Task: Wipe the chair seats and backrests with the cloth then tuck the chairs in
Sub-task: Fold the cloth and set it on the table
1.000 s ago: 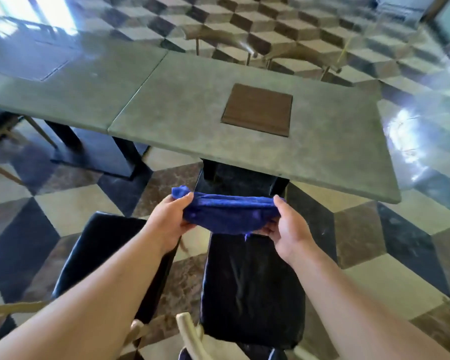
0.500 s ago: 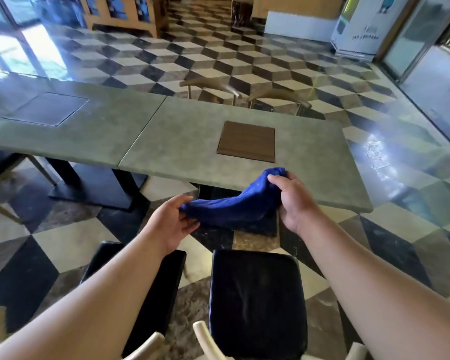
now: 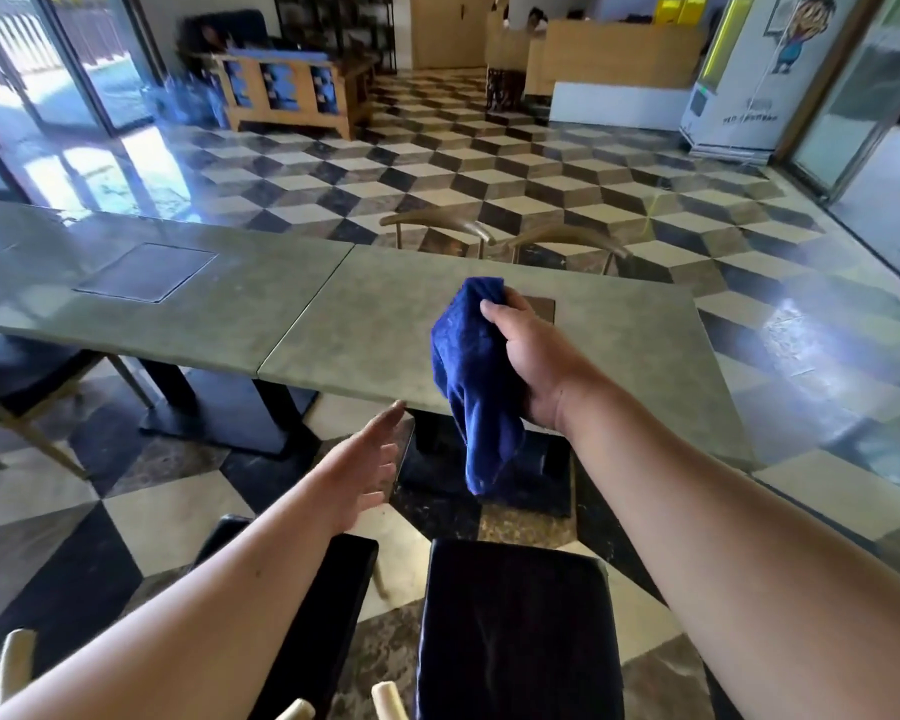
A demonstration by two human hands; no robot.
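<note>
My right hand (image 3: 528, 356) grips the upper end of a blue cloth (image 3: 476, 387), which hangs down in front of the table's near edge. My left hand (image 3: 367, 462) is open and empty, fingers spread, lower and to the left of the cloth. Below me stand two chairs with black padded seats: one directly under my right arm (image 3: 515, 631), the other to its left (image 3: 328, 605), partly hidden by my left forearm. Pale wooden backrest ends show at the bottom edge.
Two grey-green tables (image 3: 365, 330) stand end to end ahead, on black pedestals. Two wooden chair backs (image 3: 562, 236) rise behind the far edge. Another dark chair (image 3: 17, 376) sits at the left. The checkered floor stretches to a wooden bench (image 3: 287, 90) and counter.
My left hand let go of the cloth and opened. My right hand lifted the cloth higher, so it now hangs from one end. The view tilted up toward the room.
</note>
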